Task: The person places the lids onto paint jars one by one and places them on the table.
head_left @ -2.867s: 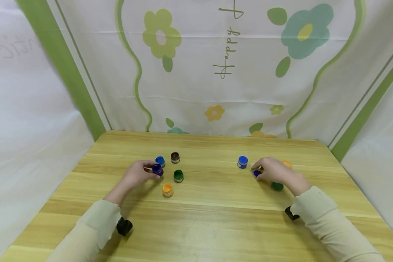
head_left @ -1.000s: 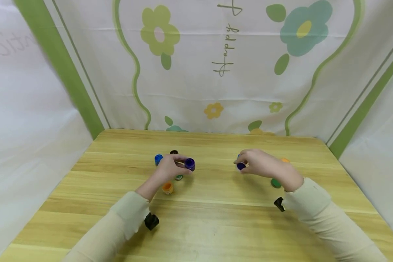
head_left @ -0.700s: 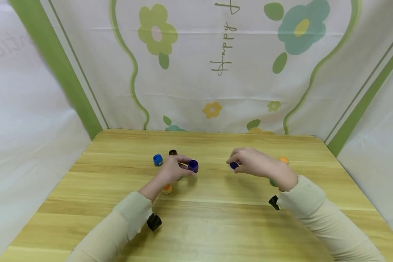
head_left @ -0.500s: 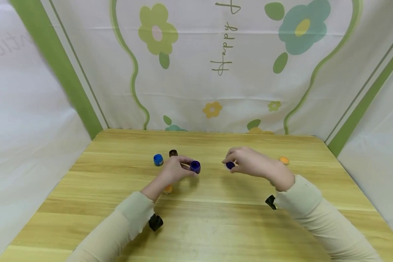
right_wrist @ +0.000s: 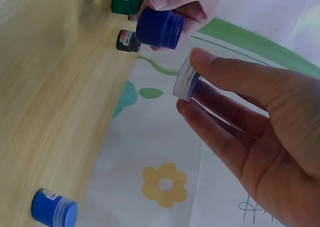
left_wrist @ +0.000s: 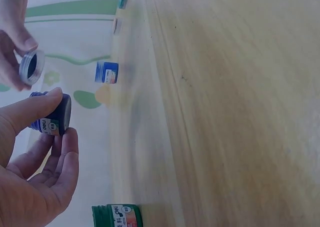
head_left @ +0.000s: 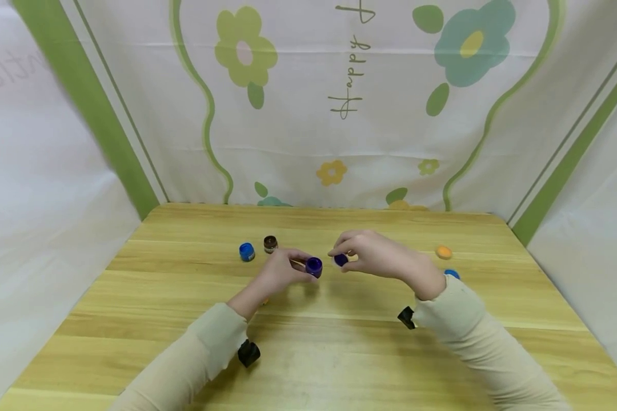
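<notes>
The left hand (head_left: 283, 270) holds a purple pot (head_left: 313, 268); its label (left_wrist: 49, 126) is hard to read. The right hand (head_left: 375, 253) pinches a lid (right_wrist: 186, 81). The cloth (head_left: 298, 114) says "Happy".

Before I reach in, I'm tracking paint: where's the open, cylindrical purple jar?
In the head view, the jar is held centrally in the left hand, just left of the round purple lid.

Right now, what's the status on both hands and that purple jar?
Left hand grips open, round purple jar. Right hand pinches round, clear-rimmed purple lid, apart from jar. Nothing visible between them.
</notes>
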Tool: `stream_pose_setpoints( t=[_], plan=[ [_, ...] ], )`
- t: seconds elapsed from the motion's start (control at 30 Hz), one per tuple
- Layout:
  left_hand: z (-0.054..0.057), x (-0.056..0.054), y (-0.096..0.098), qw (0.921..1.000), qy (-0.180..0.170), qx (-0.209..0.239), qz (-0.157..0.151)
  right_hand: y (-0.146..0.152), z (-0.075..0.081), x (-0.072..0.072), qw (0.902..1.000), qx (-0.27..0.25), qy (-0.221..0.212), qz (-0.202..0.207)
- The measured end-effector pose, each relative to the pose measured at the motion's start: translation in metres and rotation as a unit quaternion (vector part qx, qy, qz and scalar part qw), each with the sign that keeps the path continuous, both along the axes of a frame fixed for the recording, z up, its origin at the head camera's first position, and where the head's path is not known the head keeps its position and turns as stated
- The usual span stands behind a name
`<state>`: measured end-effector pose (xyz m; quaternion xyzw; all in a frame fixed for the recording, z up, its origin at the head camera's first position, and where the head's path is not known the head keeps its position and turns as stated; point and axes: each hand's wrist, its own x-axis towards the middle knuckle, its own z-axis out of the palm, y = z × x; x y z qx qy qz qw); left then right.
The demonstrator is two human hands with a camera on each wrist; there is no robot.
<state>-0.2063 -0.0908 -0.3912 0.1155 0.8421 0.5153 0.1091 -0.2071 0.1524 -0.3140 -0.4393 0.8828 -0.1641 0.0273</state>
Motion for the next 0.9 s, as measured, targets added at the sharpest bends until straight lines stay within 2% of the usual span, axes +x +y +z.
stream_pose_setpoints(
  t=[0.27,0.43,0.57,0.9],
  plan=[
    [-0.001,0.001,0.005,0.9999,-0.008,0.008,-0.007,-0.013,-0.003,0.001,0.9991,-0.015,0.02,0.034],
    [-0.001,0.002,0.008,0.9999,-0.001,0.013,-0.006,-0.019,-0.007,-0.001,0.9978,-0.017,0.037,0.052],
    [-0.001,0.003,0.011,0.9999,-0.006,0.011,0.002,-0.02,-0.008,-0.002,0.9975,-0.017,0.038,0.057],
    [0.002,0.004,0.015,0.9999,-0.011,0.007,-0.002,-0.022,-0.009,-0.003,0.9978,-0.019,0.021,0.06]
  ],
)
